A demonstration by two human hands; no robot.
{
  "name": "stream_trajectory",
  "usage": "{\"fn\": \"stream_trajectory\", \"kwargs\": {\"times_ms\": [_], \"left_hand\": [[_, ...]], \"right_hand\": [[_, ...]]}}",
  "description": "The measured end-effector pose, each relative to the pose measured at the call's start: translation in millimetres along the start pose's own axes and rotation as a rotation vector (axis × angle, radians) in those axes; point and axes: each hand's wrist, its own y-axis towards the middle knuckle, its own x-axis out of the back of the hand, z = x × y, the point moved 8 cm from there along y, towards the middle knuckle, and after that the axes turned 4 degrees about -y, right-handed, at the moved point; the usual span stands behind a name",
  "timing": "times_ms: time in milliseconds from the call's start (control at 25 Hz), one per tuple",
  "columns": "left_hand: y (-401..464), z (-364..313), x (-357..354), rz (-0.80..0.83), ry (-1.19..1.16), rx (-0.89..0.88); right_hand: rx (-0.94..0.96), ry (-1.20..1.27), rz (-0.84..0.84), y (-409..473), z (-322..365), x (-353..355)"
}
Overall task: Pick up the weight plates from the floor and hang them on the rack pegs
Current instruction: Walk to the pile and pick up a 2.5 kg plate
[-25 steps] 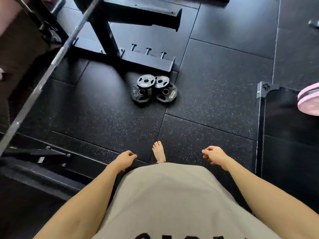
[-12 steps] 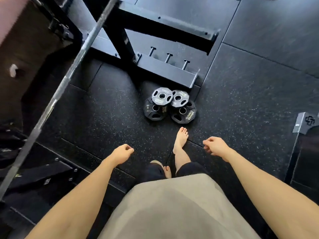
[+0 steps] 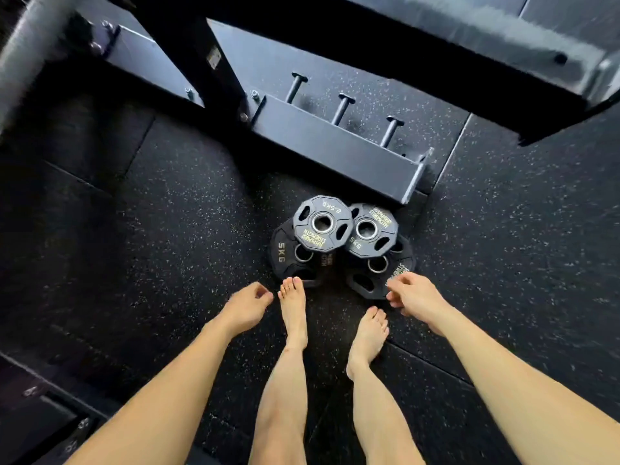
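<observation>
Several black weight plates lie in a pile on the rubber floor just ahead of my bare feet. Two small plates lie on top of two larger 5 kg plates. Behind them runs the rack's low base beam with three bare pegs sticking up. My left hand hangs with loosely curled fingers, holding nothing, left of the pile. My right hand reaches down over the near edge of the right 5 kg plate, fingers loosely bent, empty.
A black rack upright and a thick cross beam stand over the pegs. A steel barbell crosses the upper left corner. Low black frame parts lie at the lower left. My feet stand close to the plates.
I have stepped closer and bent down; the plates and pegs now look much nearer. Both hands have dropped toward the pile, the right one reaching the edge of the right 5 kg plate.
</observation>
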Motion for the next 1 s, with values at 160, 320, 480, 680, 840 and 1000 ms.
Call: {"fn": "stream_trajectory", "kwargs": {"times_ms": [160,320,480,680,840,1000], "left_hand": [[131.2,-26.8,1.9,-0.049,-0.079,-0.046],[251.5,-48.1,-0.2,-0.118,-0.178,-0.09],[338.1,-68.7,-13.3,-0.098,-0.191,-0.153],[380.3,-73.0,-36.8,-0.083,0.002,-0.092],[382.0,-70.0,-37.9,-0.048,-0.078,-0.089],[341.2,-67.0,-44.3,0.062,-0.195,-0.126]], "right_hand": [[-0.028,0.084,-0.014,113.3,27.9,-52.0],[-0.005,0.005,-0.093,211.8,43.3,-84.9],[0.007,-0.237,-0.211,273.5,48.0,-95.4],[0.026,-0.382,-0.314,301.8,48.9,-103.6],[0.088,-0.42,-0.374,293.6,54.9,-105.6],[0.121,-0.35,-0.357,264.7,47.7,-97.3]]}}
